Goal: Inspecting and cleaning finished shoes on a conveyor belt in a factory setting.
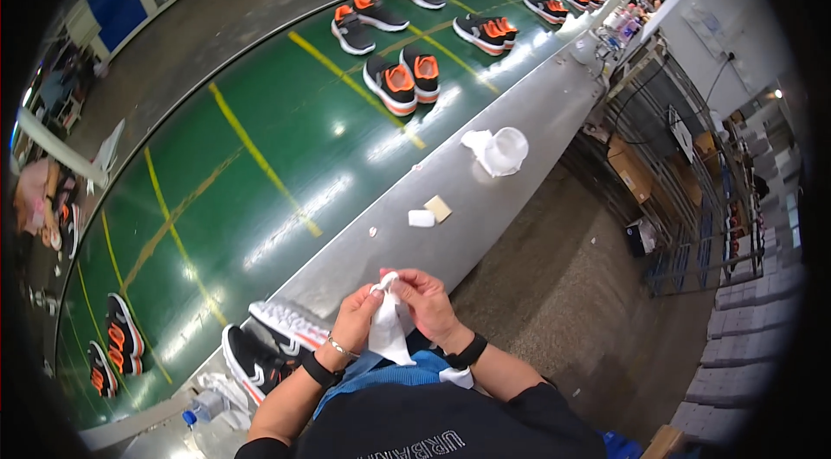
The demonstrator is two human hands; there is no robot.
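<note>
In front of my body, my left hand point(356, 318) and my right hand point(426, 304) both pinch a white cloth point(391, 338). Its top is bunched between the fingertips, while the lower part hangs loose over my blue apron point(351, 394). A black sneaker point(248, 362) lies beside my left forearm. Just past it, another sneaker point(290, 322) rests on its side with the pale sole showing. Farther along the steel ledge point(355, 264) are a small white block point(421, 218) and a beige block point(439, 209).
A translucent tub point(508, 150) stands on the ledge with white cloth by it. On the green conveyor belt point(260, 130), marked with yellow lines, stand several black and orange sneakers point(391, 85). A plastic bottle point(208, 429) is at lower left. Metal racks point(692, 199) line the right.
</note>
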